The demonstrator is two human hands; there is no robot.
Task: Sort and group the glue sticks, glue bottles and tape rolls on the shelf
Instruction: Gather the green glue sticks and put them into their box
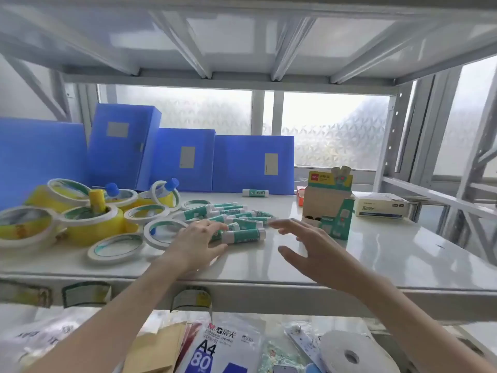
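Nearest, on the lower shelf, a paper pack (212, 351) reads "A4 80". Above it, the left hand (200, 242) rests with fingers spread on the pile of teal glue sticks (236, 220) at mid-shelf (376, 262); the right hand (306, 244) hovers open just beside them, holding nothing. Tape rolls (80, 214) and glue bottles (168, 188) crowd the left. Bare shelf lies right of the display box (329, 203), whose writing is unreadable.
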